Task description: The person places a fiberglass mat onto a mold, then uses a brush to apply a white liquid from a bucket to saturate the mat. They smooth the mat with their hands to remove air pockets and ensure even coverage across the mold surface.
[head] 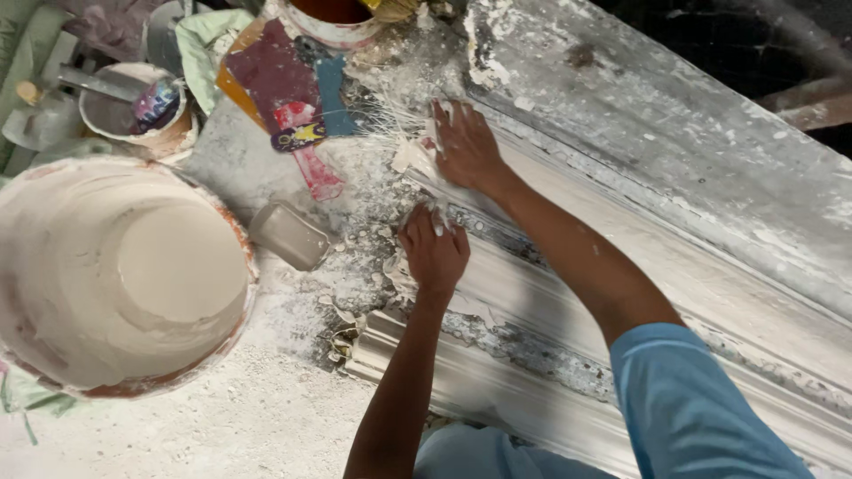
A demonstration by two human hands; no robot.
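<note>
A long white plaster moulding with ridged profiles runs from the centre to the lower right. My right hand lies flat on its upper end, fingers spread over wet plaster and thin fibres. Just below, my left hand rests on the moulding, fingers curled around a small lump of white plaster. Both forearms are bare and plaster-flecked; a blue sleeve covers my right upper arm.
A big bucket of pale wet plaster fills the left side. A small grey cup lies beside it. Red and blue plastic scrapers and a smaller tub with a tool sit at the top left. Plaster crumbs cover the floor.
</note>
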